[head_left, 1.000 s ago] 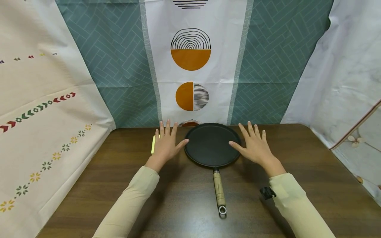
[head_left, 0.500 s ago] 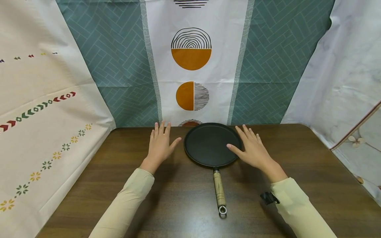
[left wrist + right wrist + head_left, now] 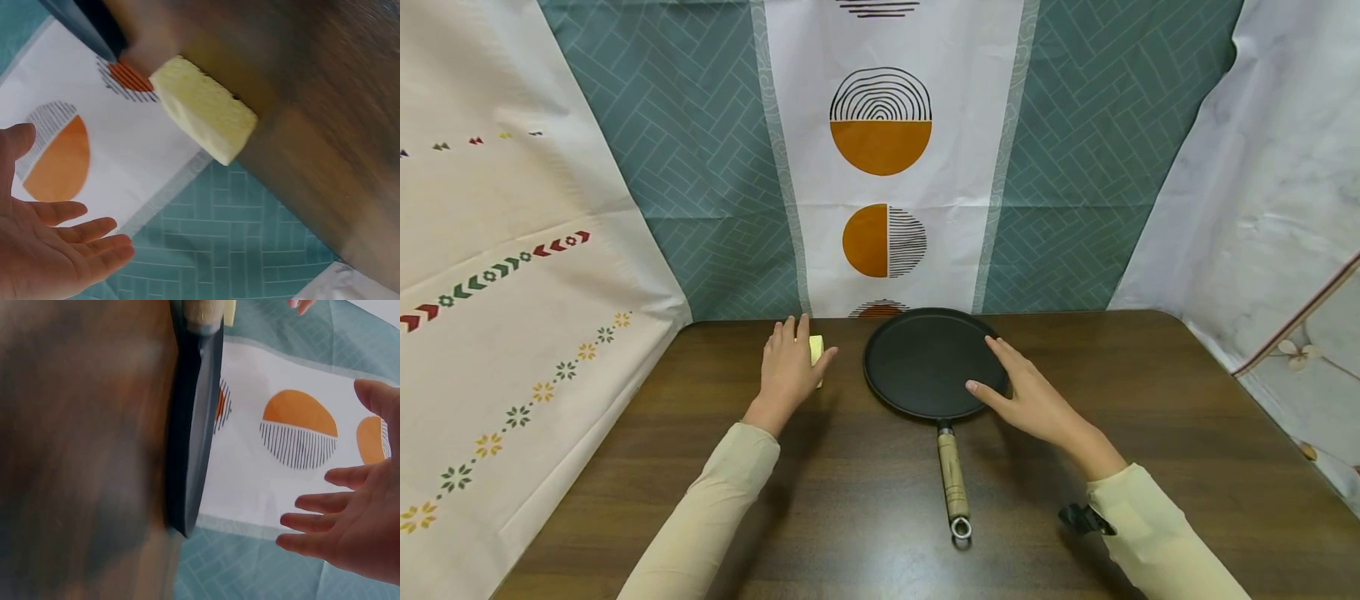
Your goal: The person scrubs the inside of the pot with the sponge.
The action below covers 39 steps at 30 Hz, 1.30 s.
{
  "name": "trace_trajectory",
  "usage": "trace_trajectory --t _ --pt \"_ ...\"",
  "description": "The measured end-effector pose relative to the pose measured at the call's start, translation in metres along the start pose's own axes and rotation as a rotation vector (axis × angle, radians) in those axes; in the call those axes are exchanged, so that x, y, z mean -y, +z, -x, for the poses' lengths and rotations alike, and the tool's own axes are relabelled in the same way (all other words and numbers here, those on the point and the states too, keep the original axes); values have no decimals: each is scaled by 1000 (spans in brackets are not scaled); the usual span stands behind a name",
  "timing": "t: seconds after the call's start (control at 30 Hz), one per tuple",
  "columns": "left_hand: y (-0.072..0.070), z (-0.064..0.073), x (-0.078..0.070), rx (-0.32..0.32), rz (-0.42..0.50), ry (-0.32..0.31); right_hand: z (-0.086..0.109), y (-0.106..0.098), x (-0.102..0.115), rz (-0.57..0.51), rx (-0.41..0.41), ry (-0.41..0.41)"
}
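A flat black pan [image 3: 928, 362] lies on the wooden table, its wooden handle [image 3: 952, 475] pointing toward me. My left hand [image 3: 784, 367] hovers to the pan's left, holding nothing. Partly behind that hand, a pale yellow sponge [image 3: 817, 352] shows past the thumb side. In the left wrist view, the whole sponge [image 3: 205, 111] stands on the table, apart from the relaxed fingers [image 3: 87, 234]. My right hand [image 3: 1037, 396] overlaps the pan's right rim in the head view. The right wrist view shows its fingers [image 3: 319, 522] spread and bare, away from the pan [image 3: 194, 437].
A patterned cloth [image 3: 880, 167] hangs right behind the table's back edge. Light cloths flank the left [image 3: 535, 333] and right [image 3: 1262, 208] sides. Brown tabletop [image 3: 865, 517] stretches around the pan. A small black object [image 3: 1084, 518] sits at my right sleeve.
My left hand has shifted left, so the sponge now shows on its thumb side instead of its outer side. My right hand has turned and drifted slightly left. The pan stays put.
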<state>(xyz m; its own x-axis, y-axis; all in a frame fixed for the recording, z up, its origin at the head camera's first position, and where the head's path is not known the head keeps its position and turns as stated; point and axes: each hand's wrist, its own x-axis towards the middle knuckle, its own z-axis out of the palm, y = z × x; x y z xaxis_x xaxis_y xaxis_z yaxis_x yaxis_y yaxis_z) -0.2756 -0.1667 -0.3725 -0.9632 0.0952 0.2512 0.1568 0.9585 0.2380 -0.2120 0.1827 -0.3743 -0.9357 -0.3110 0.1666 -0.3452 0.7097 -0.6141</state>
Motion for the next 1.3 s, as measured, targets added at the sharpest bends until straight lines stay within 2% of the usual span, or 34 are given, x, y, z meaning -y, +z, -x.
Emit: trace_trajectory --t 0.37,0.6,0.77,0.9,1.07,1.3 --pt "16 -5 22 25 -46 -26 16 16 7 -115 41 15" --pt "25 -11 32 78 -45 -55 21 21 12 -296 112 52" --pt "31 -13 35 114 -22 -69 25 26 13 -408 137 92" --pt "36 -13 34 152 -23 -76 29 32 15 -524 162 181" --pt "40 -15 33 167 -17 -74 34 39 16 -658 189 274" --pt "48 -18 33 204 -10 -92 39 50 16 -770 221 301"
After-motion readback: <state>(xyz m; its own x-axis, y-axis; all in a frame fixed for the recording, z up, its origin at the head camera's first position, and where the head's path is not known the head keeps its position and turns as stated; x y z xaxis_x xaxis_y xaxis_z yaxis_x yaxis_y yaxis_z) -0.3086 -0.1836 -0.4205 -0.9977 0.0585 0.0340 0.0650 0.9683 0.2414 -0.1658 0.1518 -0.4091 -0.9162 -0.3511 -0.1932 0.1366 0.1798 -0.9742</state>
